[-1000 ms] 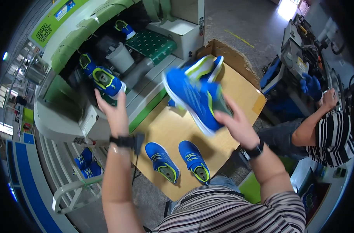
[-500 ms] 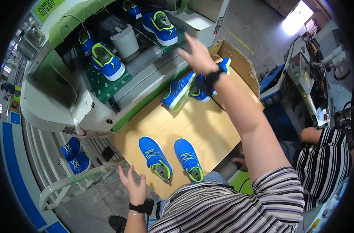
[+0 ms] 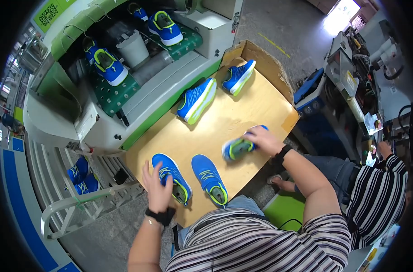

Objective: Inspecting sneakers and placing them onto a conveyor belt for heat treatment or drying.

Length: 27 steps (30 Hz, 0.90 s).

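Observation:
On the wooden table (image 3: pixel 163 140) my right hand (image 3: pixel 265 140) grips a blue sneaker (image 3: pixel 237 149) by its toe end, its lime-lined opening turned to the left. The hand is slightly blurred. My left hand (image 3: pixel 159 189) holds nothing, its fingers spread beside a second blue sneaker (image 3: pixel 166 167) and partly covering it; whether they touch cannot be told. Between the hands stands a third sneaker (image 3: pixel 205 170), upright, with its toe pointing away from me. Farther back, one sneaker (image 3: pixel 196 100) lies on its side near the machine, and another (image 3: pixel 239 77) lies by the cardboard.
A grey-green machine (image 3: pixel 156 86) borders the table's far left side, with several sneakers on its green studded belts (image 3: pixel 113 97). Cardboard (image 3: pixel 272 68) walls the far right edge. A metal rack (image 3: pixel 79 204) at left carries more shoes. A person in a striped shirt (image 3: pixel 374 190) is at right.
My right hand has come back from near the machine to the table's right side, now with a sneaker in it. My left hand has moved up beside the left sneaker. The view has shifted slightly.

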{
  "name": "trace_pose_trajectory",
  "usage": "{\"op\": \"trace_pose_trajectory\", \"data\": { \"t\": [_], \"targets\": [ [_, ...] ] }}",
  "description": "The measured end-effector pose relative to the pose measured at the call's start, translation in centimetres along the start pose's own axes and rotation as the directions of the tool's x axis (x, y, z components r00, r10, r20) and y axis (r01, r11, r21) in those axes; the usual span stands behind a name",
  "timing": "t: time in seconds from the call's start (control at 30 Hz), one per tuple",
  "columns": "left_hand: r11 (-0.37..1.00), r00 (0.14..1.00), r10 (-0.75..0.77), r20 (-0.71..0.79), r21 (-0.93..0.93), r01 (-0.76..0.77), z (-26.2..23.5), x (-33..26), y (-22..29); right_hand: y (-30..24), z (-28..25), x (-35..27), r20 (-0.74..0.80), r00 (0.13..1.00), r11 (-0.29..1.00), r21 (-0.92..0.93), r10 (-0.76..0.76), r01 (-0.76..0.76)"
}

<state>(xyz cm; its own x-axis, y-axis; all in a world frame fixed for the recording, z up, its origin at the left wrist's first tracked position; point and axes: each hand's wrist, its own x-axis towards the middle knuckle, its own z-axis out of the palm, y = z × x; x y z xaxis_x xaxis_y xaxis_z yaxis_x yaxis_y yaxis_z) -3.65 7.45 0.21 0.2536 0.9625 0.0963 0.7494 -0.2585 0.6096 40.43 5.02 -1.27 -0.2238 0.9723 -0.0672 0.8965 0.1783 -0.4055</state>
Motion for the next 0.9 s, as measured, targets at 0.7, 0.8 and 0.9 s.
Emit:
{"op": "trace_pose_trajectory", "data": {
  "t": [0.7,0.8,0.9],
  "targets": [
    [0.922,0.917,0.329,0.224,-0.289,-0.26,18.2,18.5,5.8,-11.4,13.3,-5.8,-0.323,0.566,0.59,0.709,0.758,-0.386],
    [0.921,0.922,0.336,0.193,-0.272,-0.279,19.0,19.8,6.7,-11.6,13.5,-5.7,-0.33,0.541,0.587,0.694,0.774,-0.417],
    [0.815,0.935,0.144,0.325,-0.575,0.074,19.6,19.5,7.4,-11.7,13.7,-5.8,-0.316,0.553,0.578,0.713,0.771,-0.397]
  ]
}}
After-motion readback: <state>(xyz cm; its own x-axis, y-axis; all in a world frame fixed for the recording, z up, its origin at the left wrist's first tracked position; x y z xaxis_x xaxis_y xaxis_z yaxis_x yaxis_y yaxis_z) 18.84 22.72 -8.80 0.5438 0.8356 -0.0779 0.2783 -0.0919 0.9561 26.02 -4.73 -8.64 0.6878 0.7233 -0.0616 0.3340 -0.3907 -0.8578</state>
